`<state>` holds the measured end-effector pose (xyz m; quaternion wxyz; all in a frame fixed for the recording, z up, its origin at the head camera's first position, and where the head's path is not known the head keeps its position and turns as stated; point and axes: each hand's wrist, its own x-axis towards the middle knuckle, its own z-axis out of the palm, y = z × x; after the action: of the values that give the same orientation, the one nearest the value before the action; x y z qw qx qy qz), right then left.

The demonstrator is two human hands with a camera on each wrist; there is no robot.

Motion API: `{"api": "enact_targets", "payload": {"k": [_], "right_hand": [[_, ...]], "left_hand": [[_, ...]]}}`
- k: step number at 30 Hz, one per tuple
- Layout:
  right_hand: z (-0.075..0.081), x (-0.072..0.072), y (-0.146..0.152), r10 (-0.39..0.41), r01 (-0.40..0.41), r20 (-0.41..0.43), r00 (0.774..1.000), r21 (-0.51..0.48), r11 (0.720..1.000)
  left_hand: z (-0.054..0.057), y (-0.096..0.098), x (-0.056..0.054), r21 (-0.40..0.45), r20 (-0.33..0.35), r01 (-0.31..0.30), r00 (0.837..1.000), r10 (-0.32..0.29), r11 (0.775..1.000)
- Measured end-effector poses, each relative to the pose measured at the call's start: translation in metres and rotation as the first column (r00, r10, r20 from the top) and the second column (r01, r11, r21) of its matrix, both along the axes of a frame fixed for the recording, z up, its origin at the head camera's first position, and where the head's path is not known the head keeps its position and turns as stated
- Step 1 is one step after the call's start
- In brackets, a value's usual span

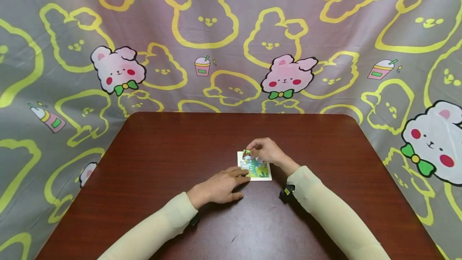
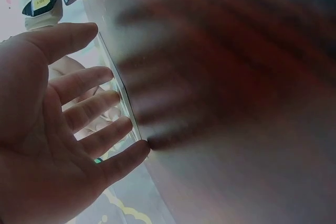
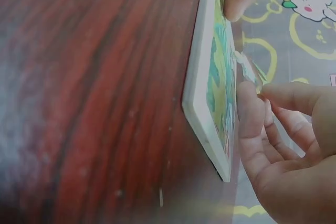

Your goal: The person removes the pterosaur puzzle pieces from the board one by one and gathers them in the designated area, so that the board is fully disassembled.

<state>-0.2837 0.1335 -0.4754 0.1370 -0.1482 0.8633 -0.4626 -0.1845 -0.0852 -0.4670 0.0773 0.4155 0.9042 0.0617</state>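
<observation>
A small square jigsaw puzzle board (image 1: pixel 255 167) lay flat on the dark wooden desk (image 1: pixel 162 159), a little right of the frame's centre in the head view, between the two hands. The right hand (image 1: pixel 268 151) sat at the board's upper edge, closer to the work than the other, and pinched a small puzzle piece (image 1: pixel 247 154) between thumb and forefinger at the board's upper left corner, the piece tilted up rather than lying flat. The left hand (image 1: pixel 221 184) rested at the lower left of the board with fingers straight and relaxed, its fingertips touching the board's near left edge and grasping nothing. The right wrist view showed what the head view could not: the board's white edge (image 3: pixel 202 103) had real thickness, and the piece (image 3: pixel 249 69) stood clear of the printed surface. The left wrist view showed the open palm (image 2: pixel 47 145) and spread fingers against the board's edge (image 2: pixel 123 95), the desk beyond blurred. A cartoon rabbit cloth (image 1: pixel 231 31) hung behind.
</observation>
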Motion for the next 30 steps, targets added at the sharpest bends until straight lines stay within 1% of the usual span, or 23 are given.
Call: {"api": "enact_targets", "payload": {"k": [3,7,12,21,30], "right_hand": [[0.000,0.000,0.003,-0.004,0.004,0.001,1.000,-0.001,1.000],[-0.001,-0.001,0.011,-0.005,0.005,0.001,1.000,-0.028,1.000],[0.000,-0.003,0.023,0.000,0.000,0.008,1.000,-0.057,0.998],[0.002,-0.004,0.042,-0.051,0.052,0.014,0.999,-0.030,0.998],[0.003,-0.006,0.062,-0.084,0.085,0.028,0.996,-0.032,0.996]], "left_hand": [[0.000,0.000,0.000,0.006,-0.003,0.000,1.000,0.000,1.000],[0.000,0.001,-0.001,0.014,-0.006,0.004,1.000,-0.004,1.000],[0.000,0.002,-0.001,0.008,0.001,-0.005,1.000,0.005,1.000],[0.000,0.003,-0.003,0.007,-0.007,-0.004,1.000,0.004,1.000],[0.002,0.004,-0.003,0.011,0.002,-0.017,1.000,0.017,1.000]]}}
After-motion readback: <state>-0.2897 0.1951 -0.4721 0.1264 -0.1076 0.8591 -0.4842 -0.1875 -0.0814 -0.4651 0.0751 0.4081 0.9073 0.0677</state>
